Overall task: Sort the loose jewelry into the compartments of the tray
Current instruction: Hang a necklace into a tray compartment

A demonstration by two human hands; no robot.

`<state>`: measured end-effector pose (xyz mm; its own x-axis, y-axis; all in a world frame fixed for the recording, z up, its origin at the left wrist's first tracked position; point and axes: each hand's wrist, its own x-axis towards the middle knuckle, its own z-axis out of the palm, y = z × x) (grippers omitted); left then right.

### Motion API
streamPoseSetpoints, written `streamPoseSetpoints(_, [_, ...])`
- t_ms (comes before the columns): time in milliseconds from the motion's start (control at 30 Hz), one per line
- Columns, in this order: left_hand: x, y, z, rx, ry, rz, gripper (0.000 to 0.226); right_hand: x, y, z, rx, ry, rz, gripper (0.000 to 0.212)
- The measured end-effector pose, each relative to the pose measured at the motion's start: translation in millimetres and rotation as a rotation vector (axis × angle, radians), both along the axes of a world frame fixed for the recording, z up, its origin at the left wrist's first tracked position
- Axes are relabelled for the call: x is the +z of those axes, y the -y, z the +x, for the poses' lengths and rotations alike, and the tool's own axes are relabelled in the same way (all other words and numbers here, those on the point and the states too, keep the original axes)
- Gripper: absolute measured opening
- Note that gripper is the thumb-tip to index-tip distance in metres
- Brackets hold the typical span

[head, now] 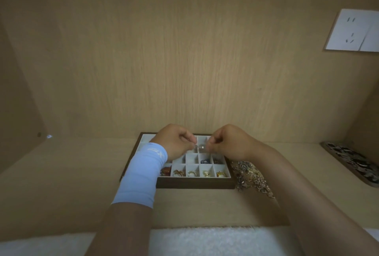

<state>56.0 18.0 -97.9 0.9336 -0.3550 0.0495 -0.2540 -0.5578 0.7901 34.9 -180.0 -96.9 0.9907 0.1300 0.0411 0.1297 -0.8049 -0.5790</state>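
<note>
Trinket (202, 147), tiny and indistinct

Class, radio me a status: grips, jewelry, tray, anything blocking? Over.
Left grip and right grip both pinching small silver piece above tray. Loose pile lies right of tray. Nothing blocking.

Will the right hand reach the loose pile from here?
Probably yes: the pile lies uncovered beside the tray, close by the right hand, which must first drop its silver piece.
</note>
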Motion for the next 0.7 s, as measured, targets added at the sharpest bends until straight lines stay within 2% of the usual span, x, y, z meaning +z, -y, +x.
streamPoseSetpoints(100, [-2, 7, -2, -0.019, 0.026, 0.006, 0.009, -5, -2, 0, 0.032, -0.042, -0.085, 0.008])
streamPoseSetpoints(267, [-9, 20, -5, -0.013, 0.062, 0.038, 0.01, 0, 3, -3, 0.049, -0.057, -0.044, 0.005])
streamPoseSetpoints(500, [-10, 26, -7, -0.085, 0.077, 0.156, 0.005, -1, 15, -10, 0.03, -0.004, -0.125, 0.009])
streamPoseSetpoints(700, [-13, 28, -2, -0.109, 0.067, 0.257, 0.012, 15, 47, -34, 0.032, -0.011, -0.112, 0.01])
